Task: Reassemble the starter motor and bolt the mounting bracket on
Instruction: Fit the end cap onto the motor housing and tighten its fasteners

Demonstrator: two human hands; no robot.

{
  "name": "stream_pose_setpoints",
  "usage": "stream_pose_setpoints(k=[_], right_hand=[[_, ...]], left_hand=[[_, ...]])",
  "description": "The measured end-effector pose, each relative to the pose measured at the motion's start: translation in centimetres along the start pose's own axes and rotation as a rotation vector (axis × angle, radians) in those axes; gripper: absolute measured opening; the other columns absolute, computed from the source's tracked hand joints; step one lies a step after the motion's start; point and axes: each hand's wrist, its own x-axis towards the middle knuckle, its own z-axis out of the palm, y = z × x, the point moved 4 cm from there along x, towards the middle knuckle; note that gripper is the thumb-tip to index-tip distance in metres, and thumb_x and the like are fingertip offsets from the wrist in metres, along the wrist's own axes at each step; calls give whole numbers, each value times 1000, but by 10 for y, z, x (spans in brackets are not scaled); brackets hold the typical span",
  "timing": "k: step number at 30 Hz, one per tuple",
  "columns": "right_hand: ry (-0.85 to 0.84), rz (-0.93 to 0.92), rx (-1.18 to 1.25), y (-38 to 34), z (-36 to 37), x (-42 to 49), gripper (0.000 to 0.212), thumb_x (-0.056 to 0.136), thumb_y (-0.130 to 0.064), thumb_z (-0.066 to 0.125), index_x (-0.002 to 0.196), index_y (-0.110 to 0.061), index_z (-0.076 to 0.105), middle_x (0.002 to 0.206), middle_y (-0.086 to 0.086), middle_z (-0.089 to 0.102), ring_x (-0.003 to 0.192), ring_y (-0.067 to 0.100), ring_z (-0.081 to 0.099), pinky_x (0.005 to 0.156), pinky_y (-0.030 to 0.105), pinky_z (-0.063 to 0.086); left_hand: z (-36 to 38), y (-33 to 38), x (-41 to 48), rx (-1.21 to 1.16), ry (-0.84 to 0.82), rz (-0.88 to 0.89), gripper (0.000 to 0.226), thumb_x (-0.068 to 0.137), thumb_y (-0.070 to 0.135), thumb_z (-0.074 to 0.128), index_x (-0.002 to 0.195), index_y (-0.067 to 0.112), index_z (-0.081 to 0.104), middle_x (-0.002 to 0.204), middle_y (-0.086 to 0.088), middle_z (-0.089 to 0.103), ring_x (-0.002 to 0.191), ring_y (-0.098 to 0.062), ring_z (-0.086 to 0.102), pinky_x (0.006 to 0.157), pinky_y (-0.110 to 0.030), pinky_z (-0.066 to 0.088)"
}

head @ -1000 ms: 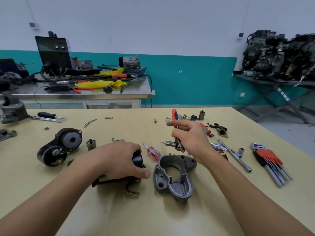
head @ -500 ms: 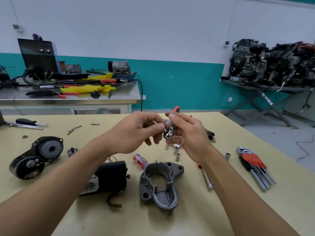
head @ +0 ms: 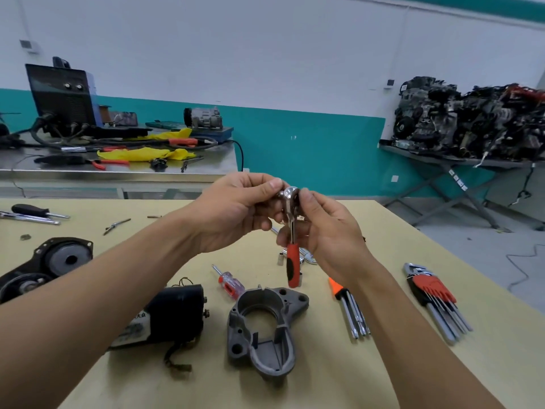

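Head view: right hand (head: 327, 240) gripped the orange-handled chrome ratchet (head: 293, 261), left hand (head: 236, 214) pinched its head, probably readying it; next, the near grey cast-metal bracket (head: 274, 358) needed seating.

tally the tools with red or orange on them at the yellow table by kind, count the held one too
ratchet: 1, held by left hand and right hand
small screwdriver: 1
hex key sets: 2, the orange hex key set and the red hex key set
Total: 4
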Motion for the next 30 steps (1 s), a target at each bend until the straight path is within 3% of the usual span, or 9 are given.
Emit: stream_pose_setpoints(k=[5,10,13,15,17,20,25,28,30], right_hand=[[90,66,192,9,-4,4,29,95,-34,56,103,-6,59,68,3,58,51,12,47,51,24,43],[230,91,288,10,-19,3,19,97,-31,55,90,-16,62,63,-2,53,46,9,37,47,22,37],[386,30,210,6,-36,4,19,94,-31,60,90,-13,61,63,0,54,45,11,38,48,27,35],[510,-31,56,8,-45,3,21,93,-31,63,86,-11,61,63,2,55,46,12,41,50,31,35],[590,-111,-153,10,-48,3,24,96,-29,64,80,-12,63,60,-3,57,49,10,46,49,30,40],[581,-213,-371,15,-44,3,21,91,-37,66,82,-18,69,61,-11,64,56,5,55,55,26,47],[564,-235,-475,19,-45,2,20,86,-42,65,80,-23,70,68,-2,70,61,13,61,60,33,52],[589,-241,-472,18,-46,1,20,89,-40,66,81,-22,70,67,-3,69,60,11,61,59,34,53],[614,-244,-472,15,-47,1,21,91,-39,66,81,-21,70,66,-1,69,59,11,60,59,39,55]], left_hand=[[-3,-8,14,38,67,-48,19,99,16,56,90,7,71,69,-3,66,57,-9,57,47,-18,45],[-24,-20,30,75,125,-111,16,96,17,62,91,6,72,67,-1,65,57,-9,56,49,-19,48],[-53,-40,39,722,203,-154,16,95,22,68,92,8,74,71,1,69,59,-9,59,52,-18,50],[-58,-61,46,1251,78,-237,14,93,23,71,98,10,74,86,-2,73,71,-12,64,60,-21,53],[-54,-82,54,1515,-52,-314,19,92,23,73,106,11,72,101,-5,73,87,-19,67,77,-28,56],[-44,-97,64,1581,-131,-322,23,91,22,74,111,11,72,107,-6,71,91,-21,64,77,-27,52],[-31,-105,66,1666,-250,-331,39,91,24,74,128,17,65,118,-6,67,93,-21,58,74,-27,44],[-28,-83,63,1811,-90,-179,57,88,37,75,139,26,53,119,-4,63,97,-24,58,71,-32,45],[-17,-69,63,1680,-5,-57,52,83,43,78,129,28,59,109,1,64,92,-19,59,71,-31,49]])
